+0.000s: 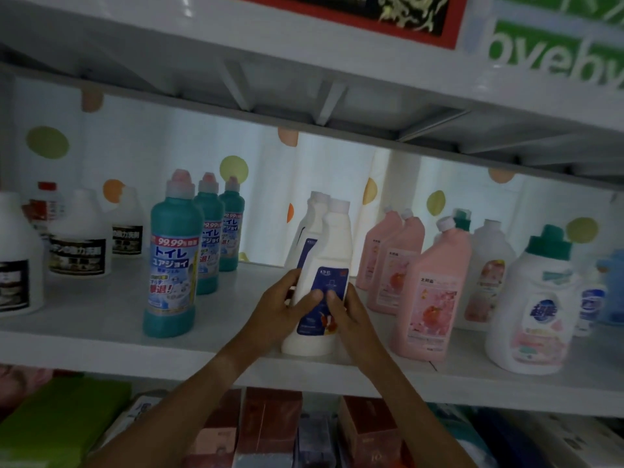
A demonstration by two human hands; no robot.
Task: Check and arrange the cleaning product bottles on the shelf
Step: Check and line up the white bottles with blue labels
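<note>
left hand (280, 309) + right hand (347, 312) grip white bottle (324, 265) upright, shelf (101, 336) near edge | teal bottles (174, 261) left | pink bottles (429, 298) right

A white shelf board (101, 329) spanned the view. Behind it hung a white backdrop with green and orange dots (135, 153), lit brightly from behind. Above the board ran a grey upper shelf underside with ribs (270, 82), in shadow; above that sat a green-and-white lettered sign (553, 59).
</note>
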